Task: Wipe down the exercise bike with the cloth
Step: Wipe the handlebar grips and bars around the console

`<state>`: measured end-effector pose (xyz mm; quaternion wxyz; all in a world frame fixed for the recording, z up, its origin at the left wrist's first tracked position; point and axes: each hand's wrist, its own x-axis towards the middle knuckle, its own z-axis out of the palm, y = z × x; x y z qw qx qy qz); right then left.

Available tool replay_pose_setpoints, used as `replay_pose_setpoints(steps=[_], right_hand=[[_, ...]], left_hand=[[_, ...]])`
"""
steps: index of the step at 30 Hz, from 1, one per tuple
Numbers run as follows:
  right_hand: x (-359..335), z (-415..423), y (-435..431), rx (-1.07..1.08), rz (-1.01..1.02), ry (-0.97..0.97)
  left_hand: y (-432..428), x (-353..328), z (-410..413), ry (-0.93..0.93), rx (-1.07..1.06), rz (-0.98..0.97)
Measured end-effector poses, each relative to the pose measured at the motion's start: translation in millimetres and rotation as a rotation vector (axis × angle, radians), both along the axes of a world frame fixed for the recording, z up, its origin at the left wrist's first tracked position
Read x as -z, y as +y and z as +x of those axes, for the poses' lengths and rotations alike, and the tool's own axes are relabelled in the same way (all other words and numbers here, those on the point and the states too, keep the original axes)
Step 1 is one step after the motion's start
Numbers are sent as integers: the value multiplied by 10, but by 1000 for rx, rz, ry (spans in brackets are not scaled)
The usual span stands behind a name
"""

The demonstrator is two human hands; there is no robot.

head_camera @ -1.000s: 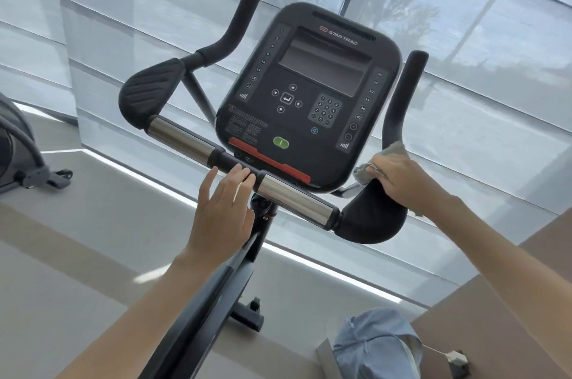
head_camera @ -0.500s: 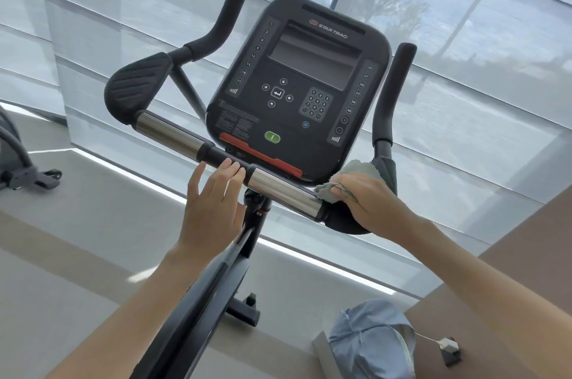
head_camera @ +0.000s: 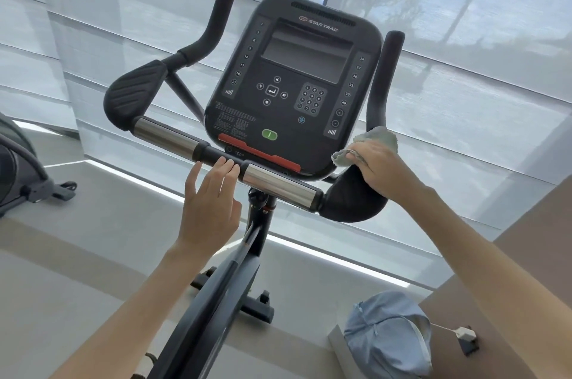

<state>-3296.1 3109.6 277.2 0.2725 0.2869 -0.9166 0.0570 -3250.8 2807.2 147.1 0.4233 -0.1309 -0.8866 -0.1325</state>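
Backed by pale translucent window blinds [head_camera: 464, 69]. Flanked far left by part of another dark grey machine [head_camera: 18, 171], lower right by a light blue fabric cap [head_camera: 390, 332] near a small white gadget [head_camera: 463, 332].

Centre: black upright exercise bike [head_camera: 294, 84] with dark screen, keypad, green button, red strip, chrome bar sections, ribbed elbow pads.

Left hand [head_camera: 210, 202], fingers straight, tips resting on the bar's black middle.

Right hand [head_camera: 380, 168] curled over a crumpled pale grey cloth [head_camera: 380, 135], pressing it onto the right pad.
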Motion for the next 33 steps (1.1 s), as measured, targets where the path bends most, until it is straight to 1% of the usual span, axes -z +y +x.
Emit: replay_pose_setpoints(steps=[2,4,7,10,12,14,15,17,19,22,26,29,33], right_hand=[[79,118,-60,-7,-96,-81],[158,275,-163,-31,-119,-113],[293,546,-332,-117,-114,-97],[377,751,-453,-151,-181,-82],[396,867,-476,-152,-283,-166],[379,997,-437,-121,-479,-231],[365,1057,-388,-111,-611,-220],[320,1120,-258,-89,-872,-133],[269,1110,-114,-38,-1012,-40],[243,1046,69,41,-1093,33],[288,881,322,107,-1171,86],[385,693,407,176,-1216,23],[556,452,275,169,-1360,-101]], left_hand=[[3,6,10,-29,-2,-3],[16,14,23,-56,-2,-2],[35,9,52,-84,-12,1],[59,-5,87,-85,-19,-3],[67,-6,107,-84,-22,-1],[68,-9,124,-90,-26,-2],[63,-8,133,-96,-29,-6],[69,-22,153,-107,-44,-16],[109,-68,200,-94,-61,-27],[296,-181,326,-37,-28,-45],[723,-267,521,32,159,-147],[941,-289,576,45,228,-259],[1052,-332,603,13,217,-375]])
